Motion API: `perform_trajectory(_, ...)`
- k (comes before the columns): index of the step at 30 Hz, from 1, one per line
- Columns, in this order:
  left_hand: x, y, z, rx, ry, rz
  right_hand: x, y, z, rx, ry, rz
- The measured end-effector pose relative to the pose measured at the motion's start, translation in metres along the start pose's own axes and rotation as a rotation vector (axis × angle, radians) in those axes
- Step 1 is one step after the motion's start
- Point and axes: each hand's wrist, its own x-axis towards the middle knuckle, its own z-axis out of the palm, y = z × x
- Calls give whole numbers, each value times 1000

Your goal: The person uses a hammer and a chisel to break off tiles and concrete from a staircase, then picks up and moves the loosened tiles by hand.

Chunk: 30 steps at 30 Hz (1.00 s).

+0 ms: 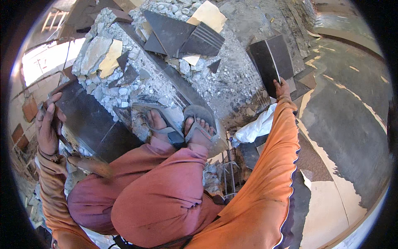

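On the right, my right hand [282, 89] is closed on the lower edge of a dark tile [263, 62], which stands tilted with a pale edge beside another dark piece [280, 53]. Over at the far left my left hand [50, 124] is raised, its fingers loosely bent and apart, with nothing clearly seen in them. Just below it, near the wrist, is a blurred brown rod-like thing [92, 167]; whether it touches the hand I cannot tell. A large dark slab [97, 118] lies between that hand and my sandalled feet [199, 126].
Broken grey rubble [101, 62] is heaped ahead, with dark tile shards [170, 31] and a ribbed dark piece [203, 39] on it. A white bag [255, 126] lies by my right forearm. Bent metal rods [229, 170] stick up near my right knee. Large dark sheeting [344, 112] covers the right.
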Motion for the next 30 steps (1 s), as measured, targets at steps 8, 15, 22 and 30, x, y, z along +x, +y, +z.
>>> perform_trajectory(8,6,4,22,70,-71,0,22,25,21,-466,-75,166)
perform_trajectory(15,15,8,35,189,-114,25,3,-32,19,-605,-135,24)
perform_trajectory(22,7,15,35,249,-97,54,-20,-40,43,-765,-65,158)
perform_trajectory(30,-8,13,24,242,-118,80,-29,-55,55,-779,8,129)
